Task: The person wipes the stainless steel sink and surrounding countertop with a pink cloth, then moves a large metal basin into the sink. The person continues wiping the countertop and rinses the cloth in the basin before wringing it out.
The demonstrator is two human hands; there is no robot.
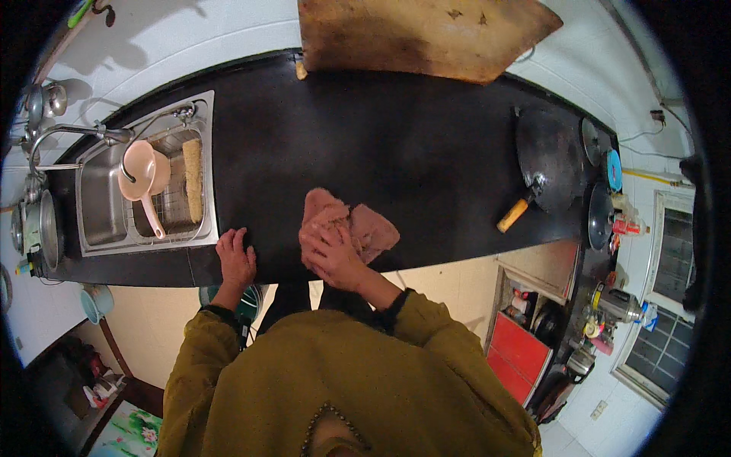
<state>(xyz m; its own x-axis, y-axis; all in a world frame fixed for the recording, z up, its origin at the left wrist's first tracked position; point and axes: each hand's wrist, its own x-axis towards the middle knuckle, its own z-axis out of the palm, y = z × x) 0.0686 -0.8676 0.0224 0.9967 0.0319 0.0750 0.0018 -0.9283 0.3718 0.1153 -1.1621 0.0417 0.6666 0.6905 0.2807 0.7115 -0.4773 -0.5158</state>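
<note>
A pink cloth (375, 232) lies bunched on the black countertop (426, 152), close to its front edge. My right hand (333, 255) presses down on the cloth's left part, fingers curled over it; the rest of the cloth spreads out to the right of my knuckles. My left hand (236, 257) rests on the counter's front edge beside the sink's near right corner. Its fingers are stretched out and hold nothing.
At left, a steel sink (103, 206) holds a pink dipper (143, 171) and a loofah (193, 180) over a wire rack. A wok (550, 156) with a wooden handle (514, 215) stands at right. A large wooden board (419, 34) leans against the back wall.
</note>
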